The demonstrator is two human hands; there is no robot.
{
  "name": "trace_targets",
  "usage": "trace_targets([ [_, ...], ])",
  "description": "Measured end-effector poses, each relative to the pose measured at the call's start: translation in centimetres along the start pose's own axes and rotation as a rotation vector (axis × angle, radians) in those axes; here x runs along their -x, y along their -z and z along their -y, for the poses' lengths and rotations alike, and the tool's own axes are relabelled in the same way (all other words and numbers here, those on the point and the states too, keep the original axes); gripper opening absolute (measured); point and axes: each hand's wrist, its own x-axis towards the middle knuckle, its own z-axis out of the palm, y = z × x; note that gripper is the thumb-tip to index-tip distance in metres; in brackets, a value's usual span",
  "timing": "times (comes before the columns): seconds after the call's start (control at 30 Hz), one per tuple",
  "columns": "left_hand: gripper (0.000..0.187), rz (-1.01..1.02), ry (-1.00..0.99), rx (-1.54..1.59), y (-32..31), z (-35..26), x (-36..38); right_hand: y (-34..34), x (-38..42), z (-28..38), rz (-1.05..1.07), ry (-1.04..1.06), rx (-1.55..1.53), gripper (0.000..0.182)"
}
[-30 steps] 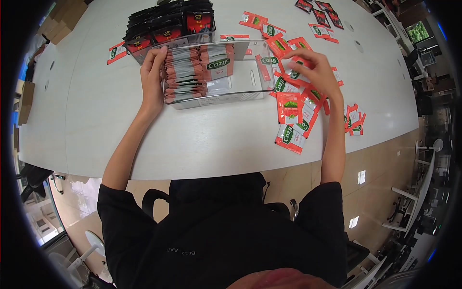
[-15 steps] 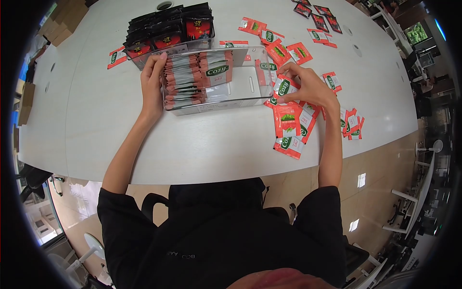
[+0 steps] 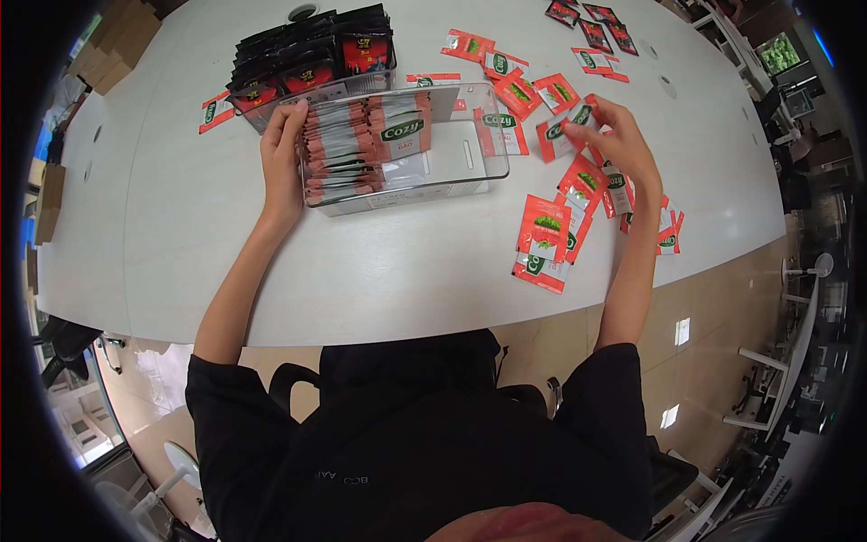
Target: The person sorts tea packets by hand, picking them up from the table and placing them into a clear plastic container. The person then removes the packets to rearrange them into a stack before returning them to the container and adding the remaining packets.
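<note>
My left hand (image 3: 285,163) grips the left end of a clear plastic bin (image 3: 424,191), its thumb over the rim. Inside the bin, red and white Cozy sachets (image 3: 339,149) stand in packed rows at the left, and the right part shows its bare bottom. To the right of the bin, my right hand (image 3: 616,140) pinches a Cozy sachet (image 3: 555,135) between thumb and fingers, raised over the scattered ones. Loose sachets (image 3: 545,226) lie overlapping below and around that hand, some partly hidden by the wrist.
Behind the bin, a second clear container (image 3: 330,90) is filled with black and red sachets (image 3: 312,54). More black sachets (image 3: 594,34) lie at the far right of the white table (image 3: 397,271). Cardboard boxes (image 3: 117,45) stand at the far left.
My right hand has moved up and to the right, away from the bin, with a sachet lifted in its fingers. Several loose sachets have shifted. The bin has moved slightly left.
</note>
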Motion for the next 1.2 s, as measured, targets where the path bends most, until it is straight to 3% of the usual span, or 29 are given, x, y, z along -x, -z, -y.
trace_targets([
  [0.07,0.023,0.006,-0.014,0.0,-0.1,-0.2,0.1,-0.1,-0.3,-0.9,-0.115,0.052,-0.044,0.037],
  [0.2,0.025,-0.022,-0.015,0.017,-0.8,-0.4,0.2,-1.4,-0.8,-0.2,-0.146,0.094,-0.113,0.041],
  [0.3,0.026,-0.043,-0.025,0.032,-0.8,-0.4,0.2,-3.6,-0.4,2.6,-0.12,-0.048,-0.138,0.048],
  [0.37,0.025,-0.036,-0.022,0.023,-0.7,-0.4,0.2,-5.0,-0.2,3.6,0.003,-0.035,0.015,0.055],
  [0.73,0.025,-0.053,-0.03,0.023,-1.1,-0.6,0.3,-8.3,0.6,4.5,-0.147,0.147,0.257,0.063],
  [0.8,0.025,-0.024,-0.014,0.009,-0.5,-0.3,0.2,-7.4,0.2,5.3,0.041,-0.072,0.089,0.065],
  [0.93,0.024,-0.009,0.004,-0.002,-0.2,-0.2,0.1,-6.6,0.1,5.0,0.04,-0.021,-0.103,0.065],
  [1.03,0.024,0.0,0.003,0.0,0.1,0.1,-0.2,-6.1,-0.1,4.4,-0.031,0.045,-0.117,0.066],
  [1.13,0.024,-0.031,-0.018,0.044,-0.6,0.0,0.0,-5.7,-0.5,4.0,-0.264,0.281,-0.088,0.063],
  [1.2,0.024,-0.032,-0.007,0.035,-0.5,-0.1,0.0,-5.4,-0.4,4.5,-0.265,0.219,-0.154,0.062],
])
